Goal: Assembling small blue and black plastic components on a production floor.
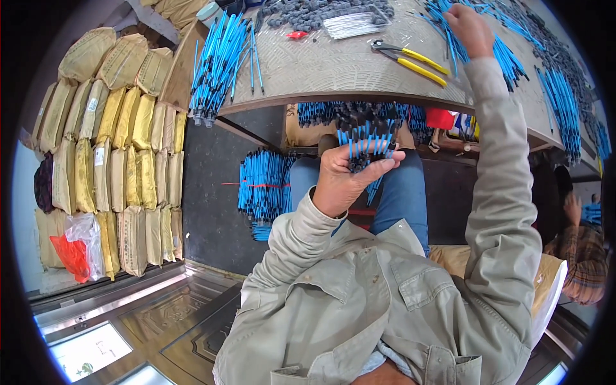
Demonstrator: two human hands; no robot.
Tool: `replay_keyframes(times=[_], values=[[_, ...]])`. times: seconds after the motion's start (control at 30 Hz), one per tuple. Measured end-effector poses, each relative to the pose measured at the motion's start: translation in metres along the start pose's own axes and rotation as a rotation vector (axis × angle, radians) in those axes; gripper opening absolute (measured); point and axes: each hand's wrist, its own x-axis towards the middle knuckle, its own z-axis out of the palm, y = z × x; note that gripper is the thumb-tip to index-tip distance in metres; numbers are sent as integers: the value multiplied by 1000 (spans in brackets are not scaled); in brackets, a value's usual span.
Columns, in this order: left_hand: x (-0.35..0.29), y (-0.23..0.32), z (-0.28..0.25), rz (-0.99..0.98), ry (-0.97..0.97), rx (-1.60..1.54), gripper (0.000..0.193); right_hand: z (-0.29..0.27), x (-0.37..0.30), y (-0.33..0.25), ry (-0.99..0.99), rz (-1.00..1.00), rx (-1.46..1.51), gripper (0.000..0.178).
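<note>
My left hand is wrapped round a bundle of thin blue rods with black ends, held above my lap just in front of the table edge. At the far right of the tabletop, my right hand has its fingers curled down at a loose pile of the same blue rods. What those fingers pinch, if anything, is too small to make out. Yellow-handled pliers lie on the table to the left of my right arm, their jaws pointing left.
The worn table holds more blue rods, dark grey small parts, white thin sticks and a red piece. Tied blue bundles stand on the floor. Wrapped packages are stacked left. Another person's sleeve shows right.
</note>
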Motion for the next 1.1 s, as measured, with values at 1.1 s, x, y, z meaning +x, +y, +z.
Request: replay_keyframes(times=[1.1], values=[[-13,67,9,46,-157,148,19,-86,-235,-138,-973,-539,1866,78]])
